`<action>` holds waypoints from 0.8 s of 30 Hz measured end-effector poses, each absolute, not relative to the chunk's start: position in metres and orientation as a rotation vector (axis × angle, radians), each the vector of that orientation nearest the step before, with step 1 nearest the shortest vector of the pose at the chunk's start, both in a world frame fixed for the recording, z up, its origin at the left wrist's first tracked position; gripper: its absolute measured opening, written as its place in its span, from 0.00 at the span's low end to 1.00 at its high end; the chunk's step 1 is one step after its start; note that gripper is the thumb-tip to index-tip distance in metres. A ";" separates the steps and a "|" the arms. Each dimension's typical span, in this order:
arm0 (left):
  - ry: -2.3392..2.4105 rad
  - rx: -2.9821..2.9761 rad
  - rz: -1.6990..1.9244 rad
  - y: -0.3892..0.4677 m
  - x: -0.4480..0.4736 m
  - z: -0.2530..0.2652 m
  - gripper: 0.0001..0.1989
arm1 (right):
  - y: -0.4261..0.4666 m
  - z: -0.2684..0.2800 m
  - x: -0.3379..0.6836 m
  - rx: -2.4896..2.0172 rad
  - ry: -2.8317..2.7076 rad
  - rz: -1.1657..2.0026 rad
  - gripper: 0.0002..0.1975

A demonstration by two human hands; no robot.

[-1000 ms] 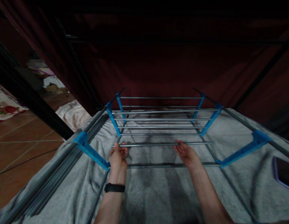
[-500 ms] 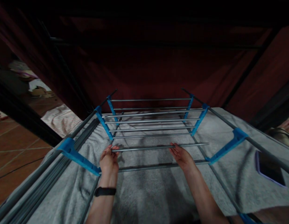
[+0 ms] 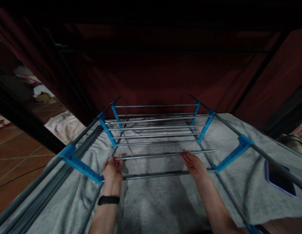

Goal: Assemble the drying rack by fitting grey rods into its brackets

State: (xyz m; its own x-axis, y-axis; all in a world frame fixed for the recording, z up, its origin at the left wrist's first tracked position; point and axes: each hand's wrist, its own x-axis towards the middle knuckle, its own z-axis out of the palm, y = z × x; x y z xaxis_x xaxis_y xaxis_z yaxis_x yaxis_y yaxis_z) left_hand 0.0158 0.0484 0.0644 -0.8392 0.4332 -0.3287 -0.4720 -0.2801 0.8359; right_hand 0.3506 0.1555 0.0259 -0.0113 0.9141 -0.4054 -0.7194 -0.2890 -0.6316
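lh (image 3: 113, 168), rh (image 3: 194, 164) apart, gripping rod (image 3: 151, 156)

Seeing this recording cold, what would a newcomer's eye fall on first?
Bright blue brackets stand out first, joined to gray tubes around the middle of the view. Between them, the left hand, with a black band at its wrist, and the right hand hold a metal rod crosswise. Toward the picture's right edge, a phone lies on the pale blanket.

Head view looks forward-down over the rack (image 3: 157, 136) toward a probable curtain (image 3: 151, 73)
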 end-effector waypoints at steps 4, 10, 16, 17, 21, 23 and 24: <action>1.331 -0.045 1.914 0.055 0.031 0.070 0.10 | 0.156 0.028 0.346 -0.904 -0.274 1.640 0.07; 1.181 0.065 1.702 0.061 0.064 0.072 0.07 | 0.145 0.030 0.310 -0.850 -0.342 1.718 0.05; 1.081 0.117 1.630 0.061 0.086 0.065 0.07 | 0.126 0.029 0.267 -0.802 -0.471 1.836 0.07; 1.070 0.119 1.625 0.060 0.087 0.064 0.06 | 0.123 0.029 0.263 -0.795 -0.487 1.857 0.07; 1.038 0.148 1.602 0.059 0.092 0.063 0.05 | 0.115 0.032 0.258 -0.742 -0.552 1.969 0.10; 1.029 0.170 1.579 0.058 0.095 0.065 0.04 | 0.112 0.033 0.257 -0.730 -0.565 1.991 0.10; 1.031 0.188 1.565 0.057 0.097 0.065 0.04 | 0.111 0.033 0.257 -0.727 -0.562 1.987 0.10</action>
